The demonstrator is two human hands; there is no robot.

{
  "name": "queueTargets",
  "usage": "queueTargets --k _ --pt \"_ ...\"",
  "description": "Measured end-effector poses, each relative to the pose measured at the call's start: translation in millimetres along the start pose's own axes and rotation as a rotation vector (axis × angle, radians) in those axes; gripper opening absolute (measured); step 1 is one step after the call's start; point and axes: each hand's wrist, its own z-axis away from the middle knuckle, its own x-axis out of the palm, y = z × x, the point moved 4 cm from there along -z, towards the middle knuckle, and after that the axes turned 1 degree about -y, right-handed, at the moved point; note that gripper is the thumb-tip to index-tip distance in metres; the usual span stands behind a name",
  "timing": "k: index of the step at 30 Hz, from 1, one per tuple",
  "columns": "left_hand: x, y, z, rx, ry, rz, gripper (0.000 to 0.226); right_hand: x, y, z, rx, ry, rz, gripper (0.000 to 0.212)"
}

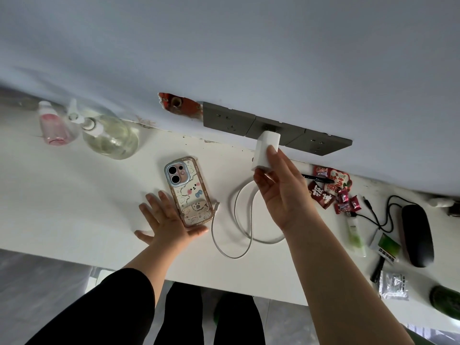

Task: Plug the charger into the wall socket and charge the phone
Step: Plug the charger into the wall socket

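Observation:
A white charger block (265,148) is pressed against the middle panel of a grey wall socket strip (276,129), with my right hand (278,188) gripping it from below. Its white cable (239,220) loops across the white desk (74,200), and the free connector end lies beside the phone. The phone (189,192) lies face down in a clear cartoon case, unplugged. My left hand (166,220) rests flat on the desk with fingers spread, touching the phone's lower left edge.
A pink bottle (53,127) and a clear round spray bottle (109,135) stand at the back left. Red candy wrappers (328,188), a black pen, a black mouse (417,235), black cables, a green tube and small packets clutter the right side.

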Motion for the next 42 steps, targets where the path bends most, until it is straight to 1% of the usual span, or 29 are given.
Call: queueTargets --k 6,11,17,24,27,31,35,40,42 --pt "0 1 2 0.001 -0.008 0.006 0.154 2 0 -1 -0.023 0.034 -0.019 0.008" --pt "0 1 2 0.014 -0.012 0.017 0.153 3 -1 -2 0.014 0.051 0.008 0.021" --pt "0 1 3 0.017 -0.006 0.018 0.151 5 -4 -4 0.032 0.075 0.003 0.020" --pt "1 0 1 0.017 -0.004 0.028 0.151 4 -10 -8 0.048 0.064 0.052 0.020" --pt "1 0 1 0.023 -0.006 0.032 0.149 5 -14 -7 0.064 0.087 0.069 0.018" --pt "1 0 0 0.020 -0.002 0.032 0.149 6 -19 -7 0.097 0.115 0.068 0.023" --pt "0 0 2 0.025 -0.005 0.031 0.149 8 -20 -5 0.115 0.121 0.070 0.024" --pt "0 1 3 0.023 -0.008 0.026 0.152 8 -19 -5 0.117 0.105 0.071 0.027" --pt "1 1 2 0.021 -0.011 0.024 0.153 3 -20 -7 0.124 0.040 0.120 0.033"
